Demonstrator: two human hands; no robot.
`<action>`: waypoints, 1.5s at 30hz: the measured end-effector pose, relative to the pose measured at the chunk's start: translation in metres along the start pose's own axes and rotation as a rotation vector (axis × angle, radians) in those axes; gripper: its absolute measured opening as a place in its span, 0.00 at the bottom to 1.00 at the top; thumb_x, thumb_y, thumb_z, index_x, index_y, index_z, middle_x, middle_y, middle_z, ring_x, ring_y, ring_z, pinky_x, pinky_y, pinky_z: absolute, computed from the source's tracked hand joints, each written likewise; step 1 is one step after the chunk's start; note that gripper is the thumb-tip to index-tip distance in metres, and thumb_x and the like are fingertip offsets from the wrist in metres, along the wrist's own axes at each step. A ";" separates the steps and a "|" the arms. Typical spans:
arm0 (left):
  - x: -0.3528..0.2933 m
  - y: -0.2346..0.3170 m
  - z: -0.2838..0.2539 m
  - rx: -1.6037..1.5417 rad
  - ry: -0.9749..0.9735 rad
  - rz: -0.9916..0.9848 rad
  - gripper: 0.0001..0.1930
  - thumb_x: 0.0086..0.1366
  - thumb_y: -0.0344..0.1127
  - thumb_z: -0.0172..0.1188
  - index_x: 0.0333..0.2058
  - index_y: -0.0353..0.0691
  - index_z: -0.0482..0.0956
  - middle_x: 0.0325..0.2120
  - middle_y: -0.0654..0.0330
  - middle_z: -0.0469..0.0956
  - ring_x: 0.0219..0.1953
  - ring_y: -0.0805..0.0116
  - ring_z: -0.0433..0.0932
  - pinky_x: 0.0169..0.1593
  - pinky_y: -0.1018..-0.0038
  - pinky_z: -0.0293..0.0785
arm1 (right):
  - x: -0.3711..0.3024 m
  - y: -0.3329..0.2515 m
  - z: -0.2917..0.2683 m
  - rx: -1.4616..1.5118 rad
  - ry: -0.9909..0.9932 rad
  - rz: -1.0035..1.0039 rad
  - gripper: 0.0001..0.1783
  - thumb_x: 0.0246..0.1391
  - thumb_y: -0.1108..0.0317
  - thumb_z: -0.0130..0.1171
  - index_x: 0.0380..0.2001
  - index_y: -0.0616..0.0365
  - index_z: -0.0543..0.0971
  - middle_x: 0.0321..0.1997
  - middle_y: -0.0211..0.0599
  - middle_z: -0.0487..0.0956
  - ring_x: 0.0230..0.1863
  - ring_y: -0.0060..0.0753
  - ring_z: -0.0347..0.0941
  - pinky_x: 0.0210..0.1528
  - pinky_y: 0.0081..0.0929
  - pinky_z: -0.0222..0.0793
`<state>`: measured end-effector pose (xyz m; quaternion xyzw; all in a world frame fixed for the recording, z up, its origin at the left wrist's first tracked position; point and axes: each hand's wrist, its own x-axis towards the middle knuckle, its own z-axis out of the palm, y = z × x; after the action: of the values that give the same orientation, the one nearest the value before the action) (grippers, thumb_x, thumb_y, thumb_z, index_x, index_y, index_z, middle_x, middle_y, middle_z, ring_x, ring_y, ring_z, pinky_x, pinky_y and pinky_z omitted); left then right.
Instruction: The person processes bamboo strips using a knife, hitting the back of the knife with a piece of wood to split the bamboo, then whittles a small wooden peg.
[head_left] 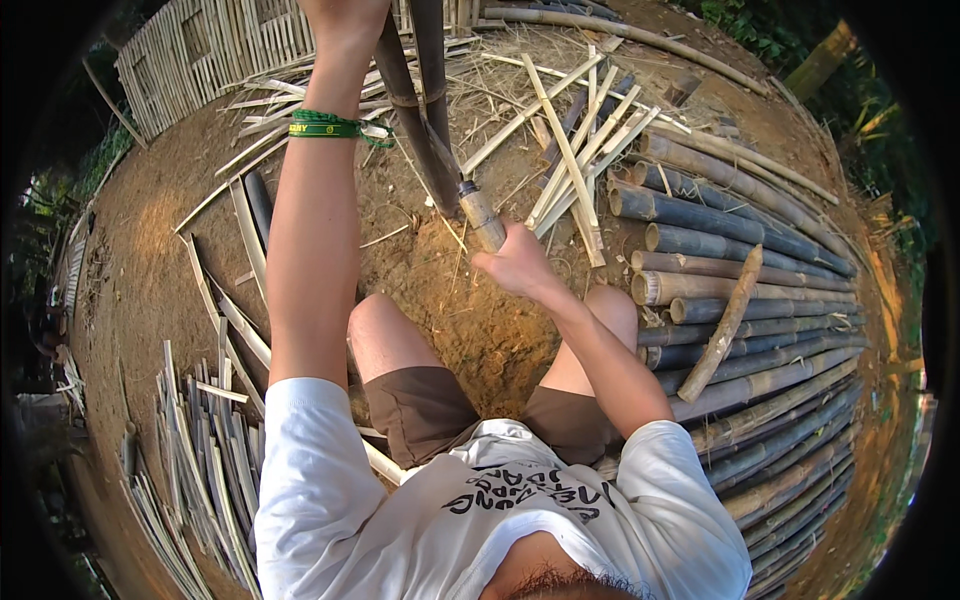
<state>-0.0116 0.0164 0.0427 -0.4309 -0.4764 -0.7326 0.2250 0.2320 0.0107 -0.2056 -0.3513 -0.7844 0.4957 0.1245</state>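
My right hand (pixel 515 262) is wrapped round the pale wooden handle (pixel 482 218) of a machete. A dark collar joins the handle to its narrow blade (pixel 438 148), which lies against a dark bamboo pole (pixel 408 110). That pole looks split into two lengths that spread apart toward the top edge, its lower end near the bare soil between my knees. At the top edge is my left hand (pixel 345 18), beside the pole; its fingers are cut off by the frame, so its grip cannot be made out. A green braided band circles the left wrist.
Several dark bamboo poles (pixel 750 325) lie stacked on the right, a short piece (pixel 722 325) across them. Pale split strips (pixel 575 150) are scattered ahead. More strips (pixel 215 460) are piled at lower left. A bamboo fence (pixel 210 55) stands at far left.
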 end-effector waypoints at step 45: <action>0.008 -0.012 -0.051 0.089 0.167 0.072 0.36 0.74 0.68 0.41 0.17 0.43 0.65 0.15 0.69 0.61 0.20 0.76 0.60 0.26 0.71 0.56 | 0.155 0.105 0.006 0.060 -0.425 0.104 0.23 0.49 0.63 0.70 0.46 0.59 0.75 0.33 0.34 0.77 0.33 0.29 0.78 0.35 0.30 0.79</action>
<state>-0.0462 -0.0225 0.0346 -0.3746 -0.4723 -0.7356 0.3090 0.1615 0.1384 -0.3228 -0.2750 -0.7588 0.5874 -0.0593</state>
